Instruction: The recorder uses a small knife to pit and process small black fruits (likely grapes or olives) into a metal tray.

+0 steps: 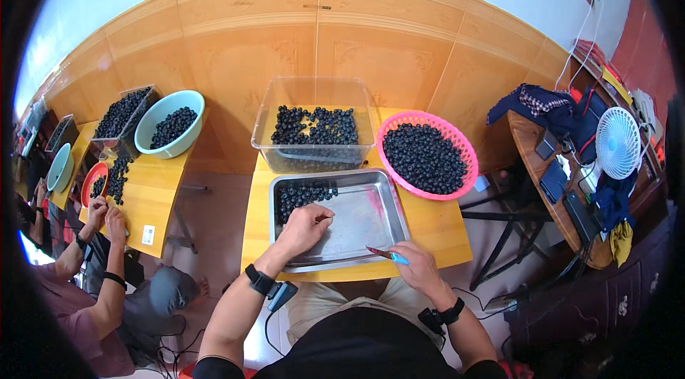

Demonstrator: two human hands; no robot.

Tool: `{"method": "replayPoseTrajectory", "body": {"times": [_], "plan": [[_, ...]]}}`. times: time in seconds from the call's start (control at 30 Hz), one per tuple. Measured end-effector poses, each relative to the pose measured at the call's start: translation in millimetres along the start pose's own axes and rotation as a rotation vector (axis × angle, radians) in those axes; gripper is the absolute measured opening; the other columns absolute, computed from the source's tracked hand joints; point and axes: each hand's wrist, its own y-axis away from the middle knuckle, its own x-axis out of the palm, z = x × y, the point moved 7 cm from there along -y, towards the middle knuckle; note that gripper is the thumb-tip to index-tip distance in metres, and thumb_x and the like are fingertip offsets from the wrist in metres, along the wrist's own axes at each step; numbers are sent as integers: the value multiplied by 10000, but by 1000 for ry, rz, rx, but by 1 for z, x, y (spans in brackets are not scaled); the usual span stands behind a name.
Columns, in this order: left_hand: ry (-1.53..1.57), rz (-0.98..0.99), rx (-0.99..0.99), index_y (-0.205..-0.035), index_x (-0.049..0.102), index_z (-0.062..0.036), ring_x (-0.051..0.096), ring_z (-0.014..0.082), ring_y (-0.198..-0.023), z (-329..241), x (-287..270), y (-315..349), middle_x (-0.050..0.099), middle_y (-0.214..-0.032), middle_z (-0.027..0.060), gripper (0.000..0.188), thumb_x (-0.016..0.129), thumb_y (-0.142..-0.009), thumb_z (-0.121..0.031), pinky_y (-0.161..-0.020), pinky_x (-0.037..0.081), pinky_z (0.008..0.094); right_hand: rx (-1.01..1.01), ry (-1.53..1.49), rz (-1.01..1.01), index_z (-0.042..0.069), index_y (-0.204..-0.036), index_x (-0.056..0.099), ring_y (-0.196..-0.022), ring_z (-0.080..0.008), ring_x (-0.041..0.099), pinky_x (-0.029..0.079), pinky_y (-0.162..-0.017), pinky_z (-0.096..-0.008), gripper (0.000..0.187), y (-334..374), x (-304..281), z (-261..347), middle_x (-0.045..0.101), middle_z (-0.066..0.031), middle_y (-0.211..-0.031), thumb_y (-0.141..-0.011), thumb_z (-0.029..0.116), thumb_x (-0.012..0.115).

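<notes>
My left hand is over the left side of a shallow metal tray, its fingers pinched together beside a cluster of dark blue berries. Whatever lies between those fingertips is too small or hidden to tell. In my right hand, at the tray's near right edge, is a small knife with a light blue handle. Its blade points left over the tray and looks stained dark red. Reddish-purple smears mark the tray's right side.
Behind the tray stands a clear plastic box with more berries; a pink basket full of them is at the right. To the left, another person's hands work at a second table. A side table at right carries a fan.
</notes>
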Motion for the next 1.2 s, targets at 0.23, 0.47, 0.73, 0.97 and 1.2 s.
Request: {"method": "replayPoseTrajectory", "body": {"times": [0.23, 0.47, 0.73, 0.97, 1.2], "plan": [[549, -8, -309, -1190, 741, 5, 679, 85, -858, 8, 16, 30, 753, -951, 43, 246, 732, -964, -92, -783, 549, 242, 21, 25, -172, 69, -1133, 708, -948, -362, 702, 558, -774, -429, 232, -6, -18, 4, 703, -118, -1118, -915, 145, 685], [928, -123, -302, -1216, 708, 11, 698, 109, -911, -16, 25, 48, 737, -1013, 45, 251, 718, -971, -43, -850, 584, 262, 63, -152, -53, 16, -1197, 686, -924, -380, 724, 561, -766, -413, 363, -31, -25, 30, 722, -204, -984, -1000, 319, 664], [1338, -173, -402, -1187, 693, 4, 724, 159, -937, -30, 44, 61, 738, -1036, 82, 207, 691, -983, -32, -870, 628, 296, 14, -225, 45, 16, -1264, 654, -844, -401, 733, 566, -728, -441, 491, -36, -18, 54, 732, -217, -950, -1044, 449, 580], [1476, -173, -389, -1183, 679, -19, 734, 173, -920, -37, 52, 64, 733, -1047, 94, 192, 678, -993, -44, -857, 639, 294, -50, -245, 19, 29, -1224, 701, -847, -370, 742, 570, -720, -424, 427, -35, -11, 60, 747, -197, -987, -1044, 401, 595], [1551, -153, -346, -1150, 657, -19, 733, 182, -914, -45, 54, 67, 716, -1070, 96, 160, 676, -996, -56, -844, 645, 291, -102, -238, -33, 33, -1188, 719, -686, -309, 712, 537, -603, -403, 351, -35, -13, 67, 722, -151, -843, -1014, 333, 661]]}}
